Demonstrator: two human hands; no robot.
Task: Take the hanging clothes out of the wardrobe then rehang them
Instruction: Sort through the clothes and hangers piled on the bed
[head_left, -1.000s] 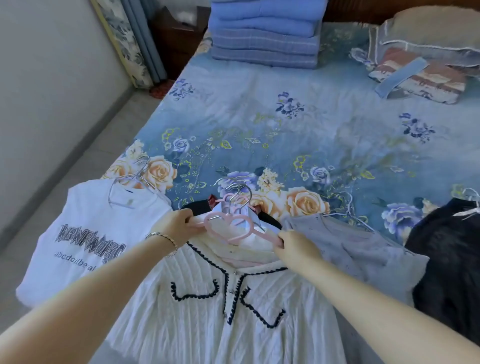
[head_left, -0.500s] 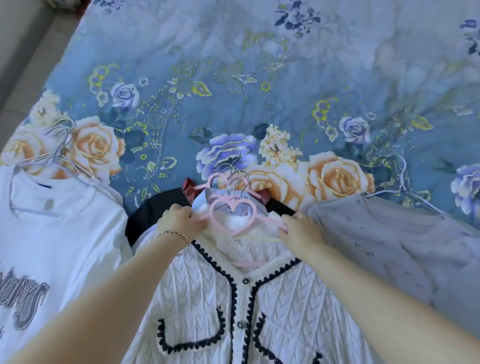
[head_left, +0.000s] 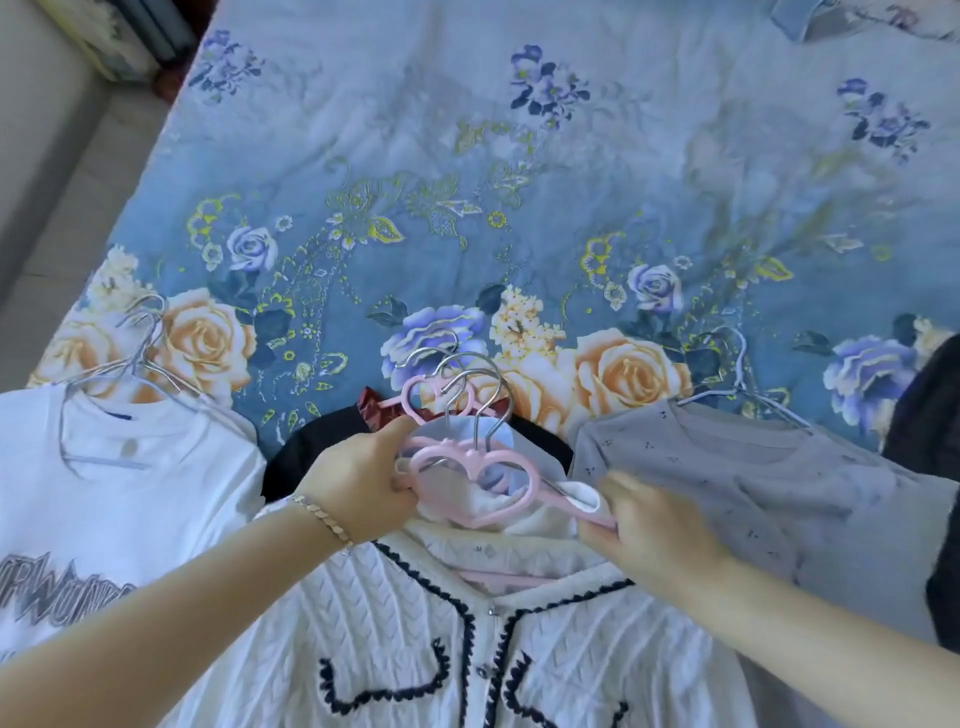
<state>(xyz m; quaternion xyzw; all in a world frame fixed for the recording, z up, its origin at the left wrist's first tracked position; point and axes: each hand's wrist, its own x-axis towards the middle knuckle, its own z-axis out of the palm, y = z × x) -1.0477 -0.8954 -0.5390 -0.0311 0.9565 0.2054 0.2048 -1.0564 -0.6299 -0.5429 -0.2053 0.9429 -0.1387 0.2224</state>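
Gripping the hanger (head_left: 470, 457) ends with curled fingers, left hand (head_left: 363, 483) and right hand (head_left: 660, 525) seem ready to lift the cardigan (head_left: 415, 623) clear for rehanging.

The white T-shirt (head_left: 130, 499) at the near left carries large grey jagged lettering across its chest, cut off by the frame edge and too stylised to read with certainty. Inside the collar of the white knit cardigan (head_left: 415, 649), near centre, a small size mark reads "M"
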